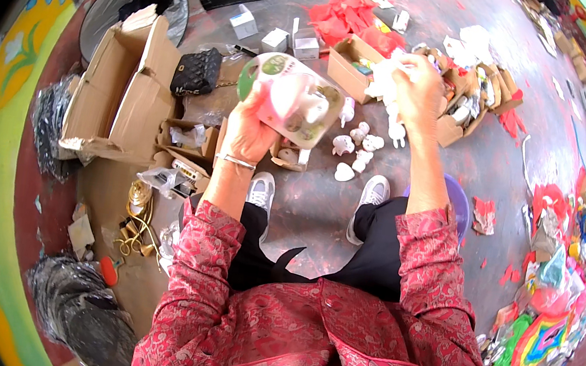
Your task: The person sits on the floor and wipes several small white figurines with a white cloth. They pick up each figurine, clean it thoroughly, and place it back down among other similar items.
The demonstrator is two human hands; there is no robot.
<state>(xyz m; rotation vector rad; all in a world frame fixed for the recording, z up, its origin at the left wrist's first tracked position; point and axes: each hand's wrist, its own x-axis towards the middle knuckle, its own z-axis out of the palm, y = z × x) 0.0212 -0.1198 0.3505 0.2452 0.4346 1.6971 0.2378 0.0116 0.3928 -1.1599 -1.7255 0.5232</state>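
Left hand (254,127) has fingers and thumb closed on the lower left edge of a green-and-pink pack (291,97), held tilted above the floor (319,213). Right hand (420,88) is raised over the right edge of a small open carton (348,71), fingers pinched on a white piece (382,82), its shape lost in glare. White figurines (358,146) sit clustered on the floor, beyond the shoes (374,191); junk heap (554,295) lies along the floor's right edge.

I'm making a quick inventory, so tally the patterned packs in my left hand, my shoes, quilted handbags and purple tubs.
Patterned pack in left hand: 1
Shoes: 2
Quilted handbag: 1
Purple tub: 1
Total: 5
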